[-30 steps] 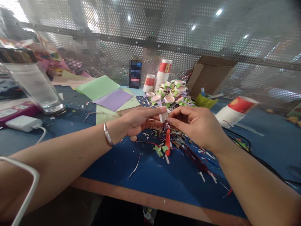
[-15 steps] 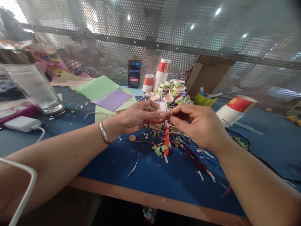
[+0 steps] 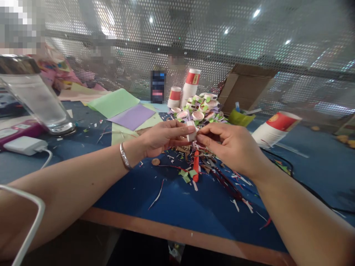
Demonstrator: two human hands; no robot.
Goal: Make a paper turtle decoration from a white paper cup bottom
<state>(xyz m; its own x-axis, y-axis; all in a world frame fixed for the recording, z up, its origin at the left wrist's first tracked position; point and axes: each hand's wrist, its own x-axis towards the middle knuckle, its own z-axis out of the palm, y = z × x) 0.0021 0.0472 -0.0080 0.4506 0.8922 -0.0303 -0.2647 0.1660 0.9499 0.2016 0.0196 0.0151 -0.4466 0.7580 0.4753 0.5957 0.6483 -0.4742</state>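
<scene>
- Change since half a second ago: the small white paper piece point(image 3: 191, 134) has dropped from above the fingertips to sit level between them; both hands have shifted only slightly.
- Left hand point(image 3: 163, 138): raised over the worktop point(image 3: 177, 207), fingers point(image 3: 180, 130) narrowed to a pinch on the left side of the white piece. A silver bracelet point(image 3: 124, 156) sits at the wrist.
- Right hand point(image 3: 230, 146): fingers point(image 3: 205, 139) curled in, tips closed on the right side of the same piece. The two hands meet at it.
- The white piece is held in the air, clear of the worktop, directly above a heap of paper scraps point(image 3: 210, 173).
- An orange-red stick point(image 3: 196, 166) lies among the scraps, just below the hands.
- Behind the hands: a pile of small round paper discs with green bits point(image 3: 203, 107), two upright red-and-white cups point(image 3: 191, 87), and a cardboard box point(image 3: 249, 88).
- Right side: one red-and-white cup lying on its side point(image 3: 274, 127).
- Left side: green and purple paper sheets point(image 3: 133, 116), a glass jar point(image 3: 36, 99), a white charger point(image 3: 23, 145).
</scene>
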